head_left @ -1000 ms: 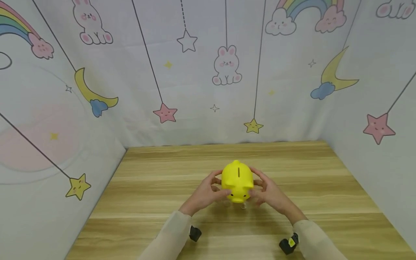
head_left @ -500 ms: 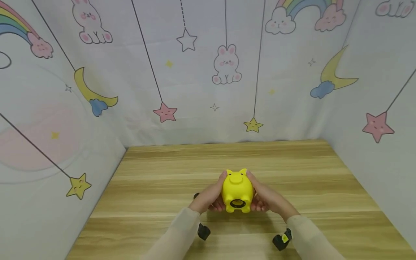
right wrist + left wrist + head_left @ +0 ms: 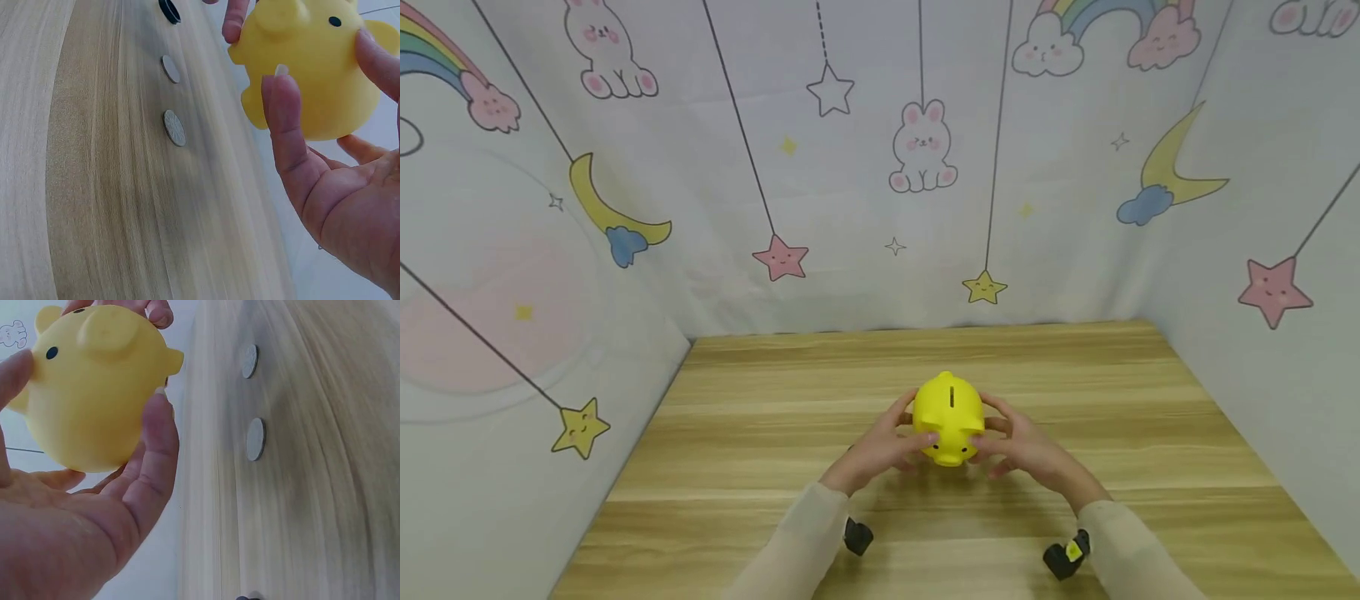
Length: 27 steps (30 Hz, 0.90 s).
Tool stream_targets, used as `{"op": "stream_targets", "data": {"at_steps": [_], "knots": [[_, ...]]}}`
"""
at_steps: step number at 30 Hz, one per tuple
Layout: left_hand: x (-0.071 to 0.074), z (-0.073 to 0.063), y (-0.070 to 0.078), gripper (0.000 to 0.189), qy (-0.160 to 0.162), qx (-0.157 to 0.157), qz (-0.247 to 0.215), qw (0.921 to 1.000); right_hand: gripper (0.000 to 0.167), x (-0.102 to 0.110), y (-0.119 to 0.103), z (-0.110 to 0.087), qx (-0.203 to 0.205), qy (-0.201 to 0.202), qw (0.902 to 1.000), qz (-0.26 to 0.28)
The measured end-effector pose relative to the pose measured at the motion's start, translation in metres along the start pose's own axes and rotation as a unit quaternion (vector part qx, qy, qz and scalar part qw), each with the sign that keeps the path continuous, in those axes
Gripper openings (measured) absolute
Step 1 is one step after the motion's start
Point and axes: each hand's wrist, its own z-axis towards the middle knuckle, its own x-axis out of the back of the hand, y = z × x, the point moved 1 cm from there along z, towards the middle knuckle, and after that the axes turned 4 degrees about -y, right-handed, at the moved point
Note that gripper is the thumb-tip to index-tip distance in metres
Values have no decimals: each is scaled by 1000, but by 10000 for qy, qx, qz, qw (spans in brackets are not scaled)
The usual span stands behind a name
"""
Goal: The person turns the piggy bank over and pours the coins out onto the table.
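Note:
A yellow piggy bank (image 3: 949, 417) is raised over the table between both hands, coin slot toward the head camera and snout toward the person. My left hand (image 3: 880, 450) grips its left side, thumb beside the face and fingers curled round the body. On the opposite side my right hand (image 3: 1033, 454) holds it the same way. Below it, one coin (image 3: 175, 128) and another coin (image 3: 170, 69) lie flat on the wood in the right wrist view. That view also has a black round cap (image 3: 169, 11) on the table. The piggy bank's underside is hidden in the head view.
The wood-grain table (image 3: 760, 417) is enclosed at the back and sides by white fabric (image 3: 865, 292) printed with rabbits, stars and moons. A black wrist camera (image 3: 857, 537) sits below the left sleeve, and another black camera (image 3: 1063, 558) below the right.
Half a second ago the piggy bank was tipped back, its dark-rimmed belly hole facing the head camera. Both hands have turned it so the coin slot shows again, much as a second ago.

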Motion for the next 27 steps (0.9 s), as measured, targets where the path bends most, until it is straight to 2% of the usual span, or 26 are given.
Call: {"op": "stream_targets", "data": {"at_steps": [5,12,23,27], "knots": [[2,0,-2,89,-29,-223,-161,9996,89,2,1,0,348,-121,9993,-37],[1,-3,-1,88,-74,-265,-139,9995,92,4,6,1,362,-142,9992,-37],[1,-1,2,92,-59,-376,419,9984,104,-7,9,-1,311,41,9990,312],[2,-3,3,92,25,-592,561,9967,108,-10,12,0,488,69,9981,360]]}}
